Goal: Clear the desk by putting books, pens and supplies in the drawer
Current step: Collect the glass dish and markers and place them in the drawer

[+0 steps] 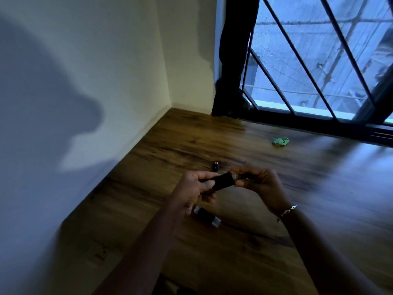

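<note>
Over the wooden desk, both my hands hold one short black cylindrical item, perhaps a marker or its cap. My left hand grips its left end with curled fingers and thumb. My right hand pinches its right end, where something clear or silvery shows; the view is blurred there. Below my left hand a second black piece with pale ends lies on the desk. A small black cap-like object stands on the desk just beyond my hands. No drawer is in view.
A crumpled green scrap lies on the desk near the window. A dark curtain bundle hangs at the back corner beside the barred window. A white wall borders the desk on the left.
</note>
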The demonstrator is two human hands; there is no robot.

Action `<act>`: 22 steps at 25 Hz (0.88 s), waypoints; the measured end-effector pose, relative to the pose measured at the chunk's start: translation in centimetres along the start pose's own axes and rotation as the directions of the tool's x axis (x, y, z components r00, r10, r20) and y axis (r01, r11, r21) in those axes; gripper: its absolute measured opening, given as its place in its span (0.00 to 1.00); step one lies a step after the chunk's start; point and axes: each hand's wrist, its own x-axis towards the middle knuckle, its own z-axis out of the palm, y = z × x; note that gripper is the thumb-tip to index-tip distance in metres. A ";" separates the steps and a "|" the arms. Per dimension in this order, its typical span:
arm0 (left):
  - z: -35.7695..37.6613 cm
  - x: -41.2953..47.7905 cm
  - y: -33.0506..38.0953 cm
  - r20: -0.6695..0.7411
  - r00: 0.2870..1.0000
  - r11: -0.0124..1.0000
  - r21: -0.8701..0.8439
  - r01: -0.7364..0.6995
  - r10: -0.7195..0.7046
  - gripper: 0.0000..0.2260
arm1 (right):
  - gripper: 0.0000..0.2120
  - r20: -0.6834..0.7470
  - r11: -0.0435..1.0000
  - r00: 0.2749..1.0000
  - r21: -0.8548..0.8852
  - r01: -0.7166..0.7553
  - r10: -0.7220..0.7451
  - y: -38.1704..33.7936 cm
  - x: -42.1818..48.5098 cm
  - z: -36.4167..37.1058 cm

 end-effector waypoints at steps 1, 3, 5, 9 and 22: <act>0.1 0.1 0.0 -0.006 1.000 1.000 -0.001 -0.002 0.002 0.11 | 0.16 0.001 1.000 1.000 -0.005 0.006 -0.006 0.0 0.0 0.0; 0.2 0.2 0.0 -0.018 1.000 1.000 0.000 -0.009 0.009 0.11 | 0.16 -0.001 1.000 1.000 -0.014 0.022 -0.022 0.0 0.0 0.1; 0.3 0.1 0.0 -0.029 0.999 1.000 0.003 -0.019 0.020 0.11 | 0.17 -0.012 1.000 1.000 -0.008 0.017 -0.017 -0.1 0.0 0.0; 0.5 -0.1 -0.2 -0.039 0.999 0.999 0.028 -0.031 0.032 0.12 | 0.17 0.004 0.999 1.000 -0.017 -0.028 0.028 -0.3 0.1 -0.3; 0.3 0.8 -1.0 0.084 0.996 0.976 0.219 0.015 -0.034 0.09 | 0.16 -0.015 0.931 0.982 -0.314 -0.185 0.190 1.0 -1.6 -0.2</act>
